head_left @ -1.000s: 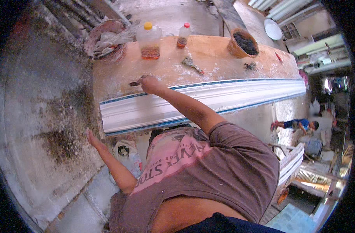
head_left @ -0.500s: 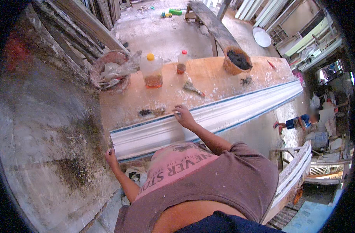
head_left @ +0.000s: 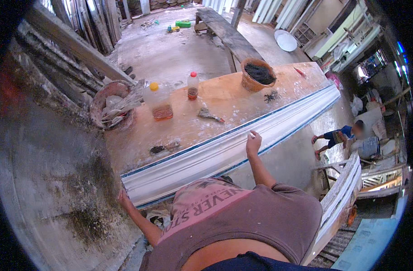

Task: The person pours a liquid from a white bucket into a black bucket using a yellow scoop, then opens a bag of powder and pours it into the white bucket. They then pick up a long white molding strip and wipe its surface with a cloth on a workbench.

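A long white moulding (head_left: 179, 168) with grooves along its length and blue edges lies across the workbench (head_left: 138, 143), running from near left to far right. My right hand (head_left: 253, 145) is over its middle, fingers curled together. Something small and pale shows at the fingertips, too small to name. At the moulding's near left end is my left hand (head_left: 123, 198), against or beside the end edge. Its fingers are blurred, so I cannot tell their grip. Beyond the moulding lie a dark-bristled brush (head_left: 165, 147) and another worn brush (head_left: 210, 115).
On the bench stand a yellow-capped jug (head_left: 159, 103), a red-capped bottle (head_left: 193, 86) and an orange basket (head_left: 258, 76) of dark fibres. A pinkish tub (head_left: 110, 106) sits at the left. Behind is a plank bench (head_left: 226, 34). A child (head_left: 339, 136) is at the right.
My right hand has moved right along the moulding, from its far edge to over its middle. My left hand stays at the left end. The whole view has shifted slightly.
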Action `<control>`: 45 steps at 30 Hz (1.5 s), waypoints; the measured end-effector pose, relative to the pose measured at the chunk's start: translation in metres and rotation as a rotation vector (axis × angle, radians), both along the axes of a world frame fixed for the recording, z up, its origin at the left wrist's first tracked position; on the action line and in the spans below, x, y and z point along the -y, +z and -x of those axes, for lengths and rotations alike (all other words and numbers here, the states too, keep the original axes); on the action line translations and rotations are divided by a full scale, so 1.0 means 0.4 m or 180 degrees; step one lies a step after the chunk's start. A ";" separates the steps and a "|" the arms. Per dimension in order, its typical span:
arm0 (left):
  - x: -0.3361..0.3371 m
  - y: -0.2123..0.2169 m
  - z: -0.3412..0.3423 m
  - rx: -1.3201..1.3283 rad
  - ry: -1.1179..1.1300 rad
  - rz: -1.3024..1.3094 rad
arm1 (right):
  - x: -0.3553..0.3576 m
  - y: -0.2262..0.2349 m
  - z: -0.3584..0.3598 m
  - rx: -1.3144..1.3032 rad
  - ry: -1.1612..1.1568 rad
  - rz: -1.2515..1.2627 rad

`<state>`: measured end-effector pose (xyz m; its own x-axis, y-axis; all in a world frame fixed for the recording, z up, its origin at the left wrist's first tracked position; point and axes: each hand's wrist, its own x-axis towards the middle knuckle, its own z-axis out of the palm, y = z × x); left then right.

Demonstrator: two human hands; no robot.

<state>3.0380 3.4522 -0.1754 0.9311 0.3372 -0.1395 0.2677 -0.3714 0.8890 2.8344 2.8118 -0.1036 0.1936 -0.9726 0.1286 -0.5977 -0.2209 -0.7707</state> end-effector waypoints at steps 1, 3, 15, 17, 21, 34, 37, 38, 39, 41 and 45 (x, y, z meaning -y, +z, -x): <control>0.027 -0.040 -0.010 0.0025 -0.0192 -0.0196 | 0.024 -0.030 0.092 -0.0087 -0.0398 0.0062; -0.011 -0.038 0.017 -0.0057 0.0147 -0.0185 | 0.020 -0.058 0.078 0.0329 -0.0638 -0.0279; 0.009 -0.018 0.037 0.0142 0.0092 -0.0533 | 0.021 -0.054 0.126 0.0881 -0.1046 -0.2470; 0.025 -0.001 0.049 0.0078 0.0074 -0.0491 | 0.019 -0.042 0.098 0.1034 -0.1262 -0.2510; 0.100 0.042 0.048 -0.0297 -0.0294 -0.1384 | 0.095 -0.132 0.161 0.1215 -0.1320 -0.2812; 0.080 0.007 0.061 0.0205 0.0115 -0.0869 | -0.031 0.080 0.094 0.1453 -0.1017 -0.2840; 0.074 0.001 0.055 0.0090 0.0144 -0.0892 | -0.010 0.039 0.110 0.1470 -0.1148 -0.2886; 0.085 0.005 0.053 -0.0040 0.0277 -0.0709 | 0.001 0.025 0.112 0.1449 -0.1225 -0.2895; 0.096 0.010 0.052 -0.0173 0.0410 -0.0524 | 0.006 0.014 0.125 0.1365 -0.1235 -0.2869; 0.101 -0.007 0.052 0.0257 0.0519 -0.0382 | 0.000 0.015 0.121 0.1225 -0.1168 -0.2825; 0.059 -0.008 0.057 0.0579 0.0184 -0.0401 | -0.112 0.130 0.015 0.0249 -0.1218 -0.1938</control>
